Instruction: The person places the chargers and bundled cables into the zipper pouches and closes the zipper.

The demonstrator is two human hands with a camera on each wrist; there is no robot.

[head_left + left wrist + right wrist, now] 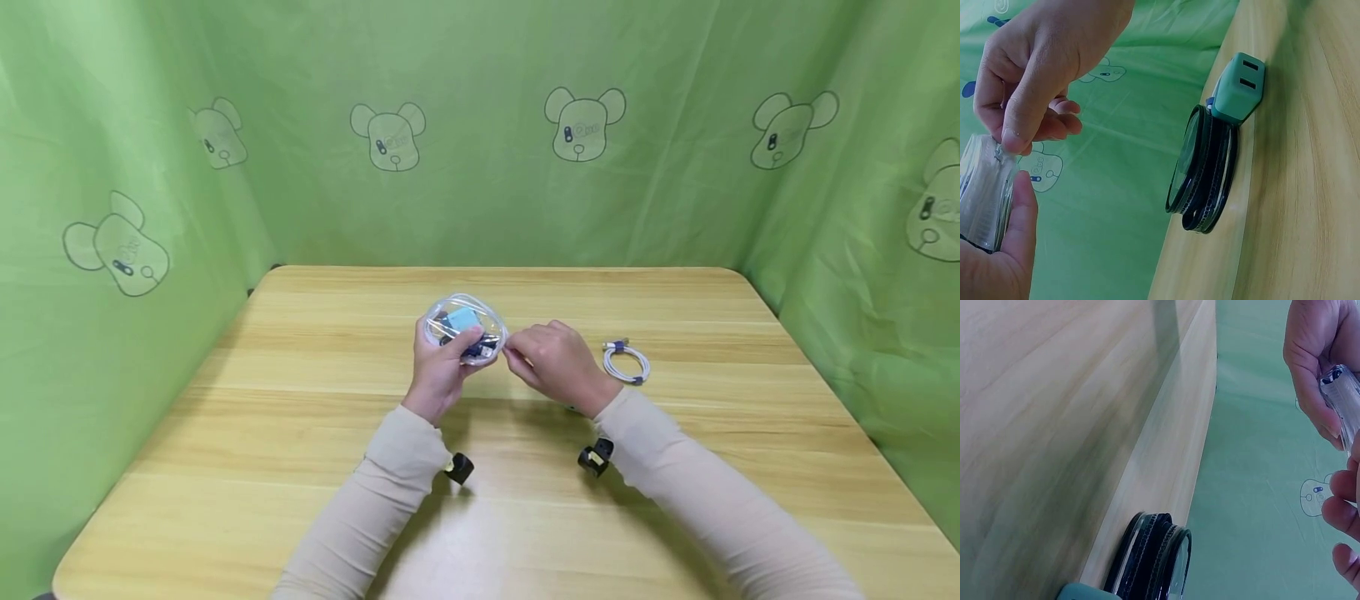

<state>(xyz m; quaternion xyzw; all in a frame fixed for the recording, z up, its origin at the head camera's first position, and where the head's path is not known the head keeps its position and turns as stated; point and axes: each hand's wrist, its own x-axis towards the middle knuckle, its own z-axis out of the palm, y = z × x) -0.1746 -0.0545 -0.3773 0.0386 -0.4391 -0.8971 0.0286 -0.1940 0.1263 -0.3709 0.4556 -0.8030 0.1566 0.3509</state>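
My left hand (438,367) holds a round clear zip pouch (491,323), its thumb across the front. Through the clear side show a light blue piece (463,318) and dark bits that look like cables and plugs. At the pouch's right edge my right hand (555,362) pinches the zip pull, which the fingertips mostly hide. The left wrist view shows this pinch (1032,81) from the side, above the pale zip band (985,194). In the right wrist view, both hands and the pouch (1342,400) are cut off by the frame edge.
A coiled white cable (627,364) with dark ties lies on the wooden table (300,467), right of my right hand. A round black-edged case (1200,169) and a green charger (1238,87) with two ports rest on the table. Green curtains (480,208) surround it.
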